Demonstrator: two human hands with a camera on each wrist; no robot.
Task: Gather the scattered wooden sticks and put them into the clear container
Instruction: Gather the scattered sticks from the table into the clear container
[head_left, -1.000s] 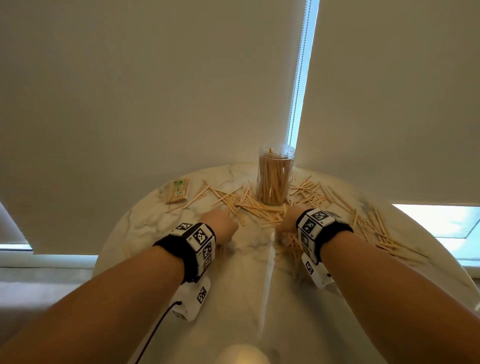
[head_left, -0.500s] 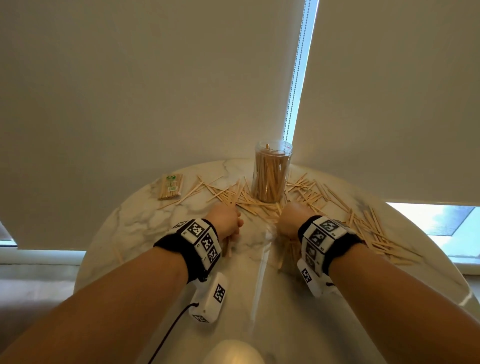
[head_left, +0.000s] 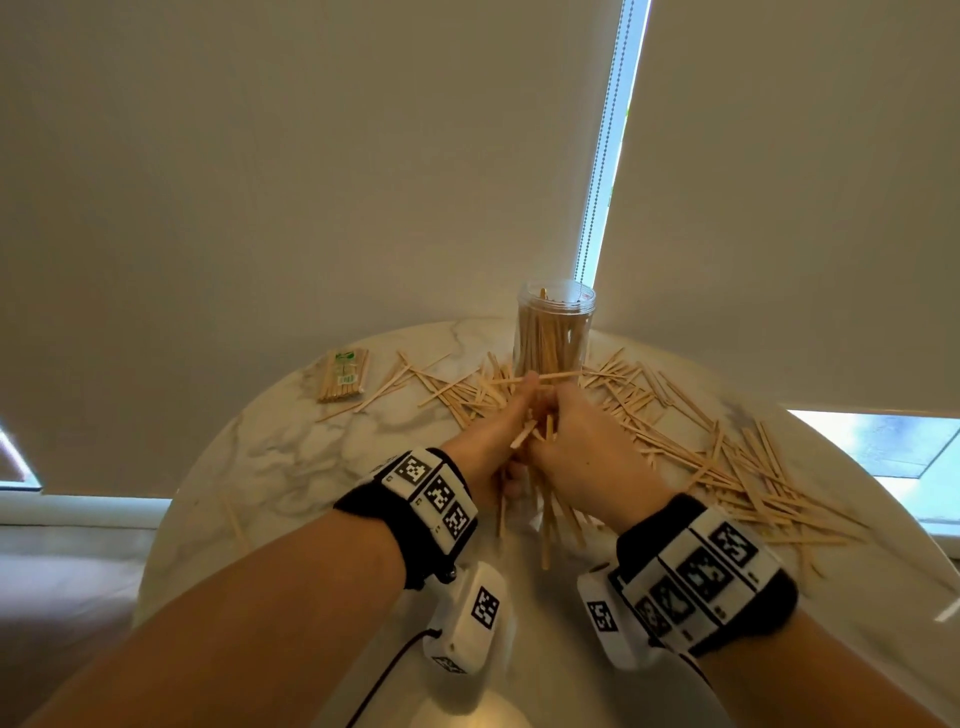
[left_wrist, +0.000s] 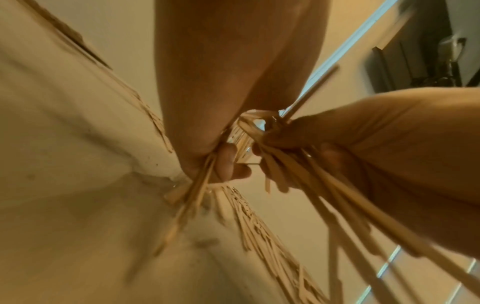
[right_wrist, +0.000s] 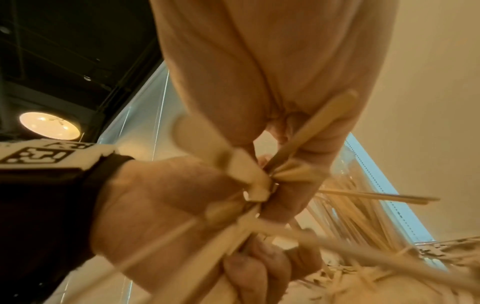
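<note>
Both hands, my left hand (head_left: 488, 447) and right hand (head_left: 582, 447), have come together off the marble table (head_left: 291, 457) and now clutch one messy bundle of wooden sticks (head_left: 545, 499) just before the clear container (head_left: 555, 332), ready to load.

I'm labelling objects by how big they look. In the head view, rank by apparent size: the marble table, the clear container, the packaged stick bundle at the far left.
1. marble table, by far the largest.
2. clear container.
3. packaged stick bundle, smallest, though not far behind the container.
</note>
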